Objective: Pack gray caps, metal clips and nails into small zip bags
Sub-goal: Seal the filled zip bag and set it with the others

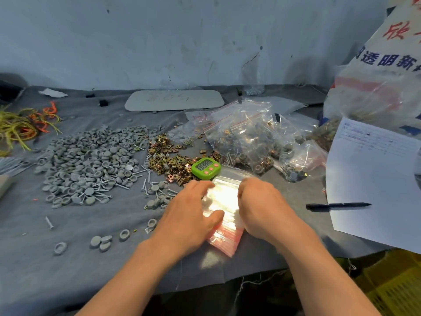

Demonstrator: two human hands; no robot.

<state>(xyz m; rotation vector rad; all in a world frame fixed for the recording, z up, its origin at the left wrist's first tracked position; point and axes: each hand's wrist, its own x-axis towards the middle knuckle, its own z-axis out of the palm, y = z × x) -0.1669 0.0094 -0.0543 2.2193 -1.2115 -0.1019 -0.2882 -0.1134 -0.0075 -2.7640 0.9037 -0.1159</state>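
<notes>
Your left hand [191, 210] lies flat on the stack of empty zip bags [224, 197], fingers straight and spread and thumb across the near half, pressing rather than gripping. Your right hand [262, 201] is curled over the stack's right edge. Its fingertips are hidden, so I cannot tell whether they pinch a bag.

The stack sits near the counter's front edge, about centre, directly under both hands. Its long axis runs from the green timer [206, 168] at the far end toward you, with the red zip strips at the near end.

The gray caps [91, 156], nails [102, 190] and metal clips [168, 156] all lie left of the stack, on your left hand's side. Filled bags [255, 137] lie beyond it to the right.

Judgement: the next step is peeling off one bag, and the right hand is better placed for it.
</notes>
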